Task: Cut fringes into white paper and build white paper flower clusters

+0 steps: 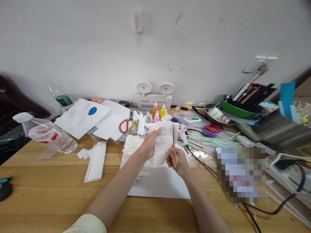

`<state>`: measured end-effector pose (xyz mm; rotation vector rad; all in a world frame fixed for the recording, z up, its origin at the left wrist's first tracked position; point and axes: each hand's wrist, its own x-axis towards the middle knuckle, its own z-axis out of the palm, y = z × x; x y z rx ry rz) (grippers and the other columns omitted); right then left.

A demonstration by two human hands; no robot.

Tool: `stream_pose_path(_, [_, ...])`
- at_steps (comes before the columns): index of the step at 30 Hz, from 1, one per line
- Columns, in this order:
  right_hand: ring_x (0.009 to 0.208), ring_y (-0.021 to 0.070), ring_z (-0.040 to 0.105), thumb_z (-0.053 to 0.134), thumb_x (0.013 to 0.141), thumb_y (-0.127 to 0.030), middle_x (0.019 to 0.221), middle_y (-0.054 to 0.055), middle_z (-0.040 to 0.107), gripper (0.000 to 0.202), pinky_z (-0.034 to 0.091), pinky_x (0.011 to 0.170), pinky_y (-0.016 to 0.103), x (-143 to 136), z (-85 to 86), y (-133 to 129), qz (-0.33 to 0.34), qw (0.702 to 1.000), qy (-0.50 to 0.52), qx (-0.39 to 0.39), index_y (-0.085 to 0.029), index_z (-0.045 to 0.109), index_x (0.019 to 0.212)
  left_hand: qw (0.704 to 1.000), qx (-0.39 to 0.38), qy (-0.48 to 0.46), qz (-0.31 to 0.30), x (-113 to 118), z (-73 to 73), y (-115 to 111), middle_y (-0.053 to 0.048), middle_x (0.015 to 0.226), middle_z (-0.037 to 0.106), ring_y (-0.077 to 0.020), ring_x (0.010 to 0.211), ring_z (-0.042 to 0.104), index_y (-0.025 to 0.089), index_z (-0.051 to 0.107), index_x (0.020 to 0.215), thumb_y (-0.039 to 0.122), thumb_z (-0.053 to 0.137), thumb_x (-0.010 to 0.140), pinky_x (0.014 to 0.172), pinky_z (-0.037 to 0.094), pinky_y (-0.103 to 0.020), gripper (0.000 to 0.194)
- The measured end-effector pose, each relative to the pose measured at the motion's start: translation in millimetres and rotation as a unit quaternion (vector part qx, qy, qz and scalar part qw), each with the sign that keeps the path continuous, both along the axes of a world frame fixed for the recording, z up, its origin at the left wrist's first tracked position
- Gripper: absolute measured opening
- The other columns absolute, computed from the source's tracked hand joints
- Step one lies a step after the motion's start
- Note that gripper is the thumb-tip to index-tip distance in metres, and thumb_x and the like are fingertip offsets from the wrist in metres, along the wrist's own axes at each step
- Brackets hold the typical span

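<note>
My left hand (pixel 147 145) grips a soft white tissue (pixel 161 142) by its left side, thumb on the front. In my right hand (pixel 179 159) is a pair of scissors (pixel 173 137) with gold-coloured handles; the blades point away from me and lie at the tissue's right part. Whether the blades are apart I cannot tell. Below both hands lies a white sheet of paper (pixel 160 187), with a patch of crumpled white tissue bits (pixel 132 144) on its upper left. A folded stack of white tissue (pixel 96 161) rests on the table to the left.
Red and yellow-handled scissors (pixel 124 126), small paint bottles (pixel 163 110) and a glue gun (pixel 183 134) lie beyond the sheet. A water bottle (pixel 48 132) leans at left. Straws, a green bowl of markers (pixel 239 108), a blurred patch (pixel 240 174) and a power strip (pixel 286 171) crowd the right.
</note>
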<state>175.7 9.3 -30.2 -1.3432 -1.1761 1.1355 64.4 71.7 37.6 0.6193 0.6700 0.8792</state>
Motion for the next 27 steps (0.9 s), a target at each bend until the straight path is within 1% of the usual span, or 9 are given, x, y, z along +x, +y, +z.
stream_pose_path(7, [0.024,0.0042,0.029,0.040,0.071,-0.072,0.031,-0.001,0.042,0.062,0.018,0.027,0.018,1.5,-0.4,0.4,0.001,1.000,-0.005,-0.012,-0.017,0.043,0.043,1.000,0.000,-0.005,-0.005,-0.2,0.1,0.7,-0.006,0.069,0.067,-0.0191,0.065,0.064,0.012,0.060,0.073,0.028,0.057,0.076,0.070,0.049,-0.032,0.017])
stream_pose_path(10, [0.023,0.0045,0.029,0.038,0.070,-0.074,0.030,-0.001,0.042,0.063,0.018,0.027,0.018,1.0,-0.9,0.2,0.004,1.000,0.009,-0.019,-0.017,0.043,0.044,1.000,-0.003,-0.006,0.000,-0.1,1.6,-0.4,-0.007,0.070,0.067,-0.0186,0.065,0.064,0.012,0.060,0.074,0.027,0.056,0.077,0.069,0.049,-0.032,0.016])
stream_pose_path(14, [0.023,0.0053,0.029,0.033,0.071,-0.075,0.028,-0.002,0.039,0.065,0.019,0.026,0.019,0.5,-0.2,-1.0,0.010,0.999,0.019,-0.025,-0.018,0.042,0.042,1.000,0.006,-0.004,-0.013,-0.3,2.6,-1.8,-0.006,0.069,0.067,-0.0185,0.064,0.064,0.012,0.061,0.074,0.028,0.059,0.074,0.066,0.049,-0.030,0.017])
stream_pose_path(18, [0.023,0.0056,0.029,0.029,0.072,-0.075,0.027,-0.001,0.035,0.069,0.019,0.028,0.020,3.1,5.7,-2.8,0.022,1.000,0.007,-0.012,-0.018,0.041,0.037,0.999,0.031,0.018,-0.024,-0.6,-0.2,-2.7,-0.006,0.069,0.067,-0.0190,0.068,0.064,0.012,0.062,0.075,0.032,0.065,0.069,0.065,0.047,-0.028,0.021])
stream_pose_path(23, [0.023,0.0062,0.029,0.026,0.074,-0.075,0.027,-0.001,0.034,0.071,0.020,0.028,0.021,5.8,10.5,-3.3,0.018,1.000,-0.018,0.009,-0.018,0.042,0.035,0.997,0.045,0.033,-0.046,0.7,-0.8,-4.0,-0.007,0.067,0.068,-0.0218,0.071,0.064,0.010,0.064,0.075,0.037,0.067,0.065,0.067,0.047,-0.029,0.029])
stream_pose_path(27, [0.023,0.0062,0.029,0.029,0.072,-0.076,0.026,-0.001,0.033,0.071,0.019,0.028,0.021,5.0,10.0,-2.4,0.011,1.000,-0.021,0.009,-0.018,0.041,0.034,0.998,0.037,0.028,-0.039,1.4,0.7,-4.5,-0.007,0.070,0.068,-0.0213,0.073,0.064,0.010,0.064,0.079,0.035,0.067,0.067,0.069,0.047,-0.029,0.028])
